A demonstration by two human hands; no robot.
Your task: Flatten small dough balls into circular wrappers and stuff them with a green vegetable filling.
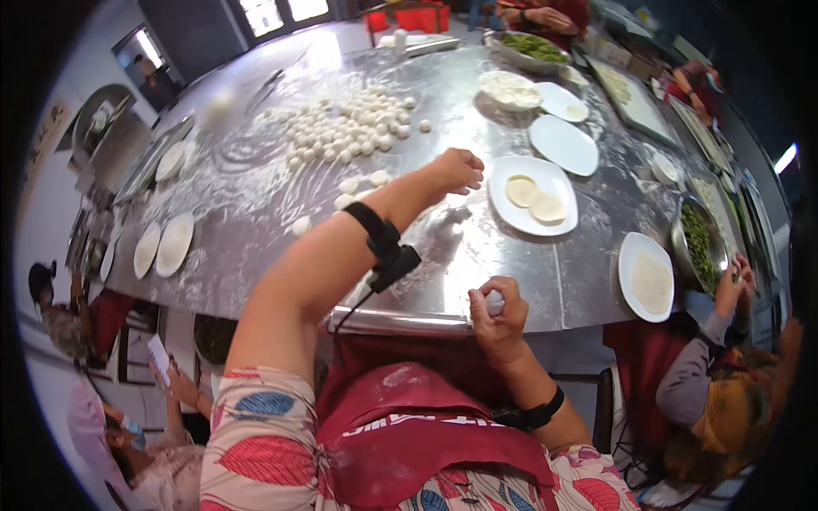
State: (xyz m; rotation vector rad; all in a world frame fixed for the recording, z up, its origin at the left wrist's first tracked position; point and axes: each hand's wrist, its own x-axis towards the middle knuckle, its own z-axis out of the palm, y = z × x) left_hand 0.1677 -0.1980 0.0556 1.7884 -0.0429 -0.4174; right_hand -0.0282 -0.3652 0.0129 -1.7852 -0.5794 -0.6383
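Note:
My left hand (460, 171) is over the steel table (443, 226), just left of a white plate (504, 213) bearing two thin dough rounds (546, 207). Its fingers are curled together, and anything inside them is hidden. At the table's front edge, my right hand (501, 317) is closed around a pale rounded object (494, 301), of which only one end shows. Behind my left forearm lie a few larger dough pieces (348, 185). Farther back is a wide group of small dough balls (349, 128).
Empty plates (564, 145) and a flour bowl (509, 90) stand back right. Another plate (626, 272) holds dough at right, near a bowl of greens (699, 243) and a co-worker's hands (737, 281). Oval plates (175, 244) are at left. Other people surround the table.

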